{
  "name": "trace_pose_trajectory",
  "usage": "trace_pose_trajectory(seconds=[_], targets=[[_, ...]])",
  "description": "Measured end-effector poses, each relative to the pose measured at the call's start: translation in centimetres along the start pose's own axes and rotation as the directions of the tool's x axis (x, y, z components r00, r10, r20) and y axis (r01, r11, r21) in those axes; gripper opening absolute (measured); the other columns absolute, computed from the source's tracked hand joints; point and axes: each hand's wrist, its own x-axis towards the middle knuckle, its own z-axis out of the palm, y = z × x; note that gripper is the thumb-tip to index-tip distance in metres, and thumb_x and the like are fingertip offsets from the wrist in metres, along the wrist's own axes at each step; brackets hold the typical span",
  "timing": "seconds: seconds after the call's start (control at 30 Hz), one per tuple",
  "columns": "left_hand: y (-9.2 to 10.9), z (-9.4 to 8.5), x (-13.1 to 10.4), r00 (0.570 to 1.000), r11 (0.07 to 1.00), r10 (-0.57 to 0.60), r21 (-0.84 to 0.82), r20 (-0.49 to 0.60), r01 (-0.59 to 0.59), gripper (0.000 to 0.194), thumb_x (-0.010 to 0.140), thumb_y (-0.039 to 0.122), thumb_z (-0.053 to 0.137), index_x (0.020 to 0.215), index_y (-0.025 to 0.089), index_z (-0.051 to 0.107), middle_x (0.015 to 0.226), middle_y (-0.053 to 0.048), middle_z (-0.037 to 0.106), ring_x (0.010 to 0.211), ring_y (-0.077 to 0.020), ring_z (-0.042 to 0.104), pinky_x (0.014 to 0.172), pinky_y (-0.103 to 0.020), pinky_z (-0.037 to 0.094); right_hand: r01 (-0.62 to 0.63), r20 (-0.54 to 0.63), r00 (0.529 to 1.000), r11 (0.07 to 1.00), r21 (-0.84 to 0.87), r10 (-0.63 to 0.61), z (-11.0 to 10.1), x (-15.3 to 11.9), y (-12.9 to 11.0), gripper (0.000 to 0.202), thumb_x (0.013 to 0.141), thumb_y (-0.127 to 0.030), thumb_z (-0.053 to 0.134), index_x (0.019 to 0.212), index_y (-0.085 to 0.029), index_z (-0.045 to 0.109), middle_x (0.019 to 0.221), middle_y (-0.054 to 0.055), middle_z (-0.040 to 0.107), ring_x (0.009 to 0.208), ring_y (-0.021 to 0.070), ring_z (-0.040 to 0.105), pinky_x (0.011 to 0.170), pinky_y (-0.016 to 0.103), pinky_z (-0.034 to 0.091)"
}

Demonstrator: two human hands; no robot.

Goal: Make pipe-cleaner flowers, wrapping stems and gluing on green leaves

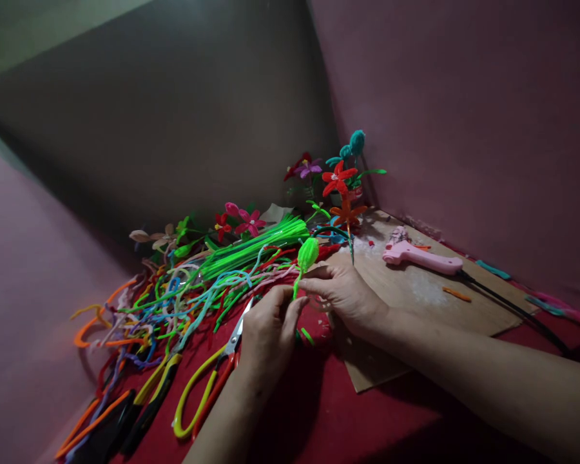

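Note:
A bright green pipe cleaner bud point(308, 254) stands upright on a thin green stem between my hands. My left hand point(270, 328) pinches the lower stem between thumb and forefinger. Just above that, the fingertips of my right hand point(341, 293) close on the stem under the bud. Below the hands, a short green pipe cleaner piece point(308, 336) lies on the red cloth point(299, 399). To the left of my left hand are scissors point(200, 393) with yellow and red handles, their blades partly behind the hand.
Heaped pipe cleaners point(212, 290) spread across the left, with pliers point(152, 399) nearby. At right, a pink glue gun point(423, 256) with a black cord rests on a brown board point(391, 306). Pipe cleaner flowers point(338, 177) stand at the back, near the walls.

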Motion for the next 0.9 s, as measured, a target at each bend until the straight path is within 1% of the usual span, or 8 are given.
trace_pose_trajectory(seconds=[0.1,0.2,0.3,0.37,0.5,0.57,0.77,0.9], targets=[[-0.1,0.2,-0.2,0.999,0.999,0.024,0.04,-0.047,-0.022,0.008,0.075,0.026,0.062,0.075,0.021,0.068,0.064,-0.001,0.062,0.06,-0.0135,0.053,0.063,-0.023,0.039,-0.019,-0.005,1.0,0.999,-0.032,0.018,0.1,-0.1,0.0,0.01,0.062,-0.02,0.072,0.066,-0.014,0.065,0.056,-0.005,0.054,0.049,0.006,0.037,0.051,0.023,0.029],[0.0,0.1,-0.1,0.992,0.985,-0.126,-0.118,-0.003,0.125,0.012,0.076,0.028,0.061,0.07,0.019,0.066,0.054,0.002,0.054,0.049,-0.0105,0.046,0.05,-0.021,0.036,0.0,0.023,1.0,0.999,-0.049,0.001,0.2,-0.2,-0.1,0.009,0.062,-0.021,0.071,0.066,-0.014,0.067,0.059,-0.003,0.058,0.053,0.0076,0.044,0.056,0.024,0.034],[0.1,-0.2,0.3,0.954,0.892,-0.286,-0.338,0.094,0.301,0.015,0.073,0.029,0.063,0.065,0.016,0.062,0.049,0.003,0.051,0.041,-0.0079,0.041,0.04,-0.019,0.031,0.005,0.027,1.0,0.998,-0.062,-0.004,0.2,-0.3,-0.1,0.013,0.062,-0.024,0.07,0.07,-0.014,0.069,0.068,0.0,0.063,0.065,0.0119,0.053,0.063,0.027,0.039],[0.3,-0.3,0.5,0.929,0.821,-0.341,-0.435,0.143,0.368,0.016,0.071,0.029,0.065,0.064,0.015,0.061,0.049,0.003,0.052,0.04,-0.0067,0.041,0.037,-0.018,0.031,-0.017,0.011,1.0,0.997,-0.081,0.018,0.1,-0.3,0.0,0.012,0.064,-0.024,0.067,0.072,-0.015,0.069,0.069,0.001,0.064,0.066,0.0129,0.054,0.063,0.027,0.04],[0.3,-0.5,0.6,0.89,0.696,-0.4,-0.559,0.219,0.451,0.018,0.067,0.029,0.07,0.066,0.013,0.06,0.051,0.003,0.055,0.04,-0.0051,0.044,0.036,-0.015,0.034,-0.025,-0.02,1.0,0.993,-0.117,0.023,-0.1,-0.1,0.0,0.011,0.063,-0.014,0.06,0.072,-0.016,0.065,0.066,-0.001,0.062,0.062,0.0119,0.052,0.061,0.027,0.039],[0.3,-0.6,0.7,0.866,0.645,-0.436,-0.585,0.247,0.491,0.021,0.065,0.029,0.072,0.066,0.013,0.059,0.05,0.003,0.055,0.038,-0.0041,0.044,0.035,-0.014,0.033,-0.022,0.016,1.0,0.991,-0.133,0.024,-0.1,0.0,-0.1,0.009,0.064,-0.014,0.059,0.071,-0.016,0.065,0.066,0.0,0.062,0.062,0.0118,0.052,0.061,0.027,0.039],[0.2,-0.9,0.9,0.839,0.567,-0.445,-0.625,0.314,0.535,0.024,0.064,0.03,0.074,0.065,0.014,0.056,0.048,0.004,0.055,0.034,-0.0035,0.042,0.03,-0.012,0.031,0.003,0.116,0.993,0.988,-0.155,0.016,0.0,0.0,-0.7,0.007,0.067,-0.022,0.066,0.065,-0.015,0.067,0.063,0.0,0.062,0.063,0.0118,0.052,0.067,0.029,0.038],[0.1,-1.0,0.9,0.825,0.518,-0.435,-0.649,0.361,0.557,0.025,0.064,0.03,0.074,0.064,0.014,0.056,0.046,0.005,0.053,0.032,-0.0029,0.039,0.027,-0.012,0.03,0.072,0.135,0.99,0.981,-0.179,-0.048,0.0,-0.1,-0.8,0.016,0.067,-0.03,0.07,0.069,-0.015,0.07,0.072,0.003,0.064,0.075,0.015,0.055,0.077,0.032,0.04]])
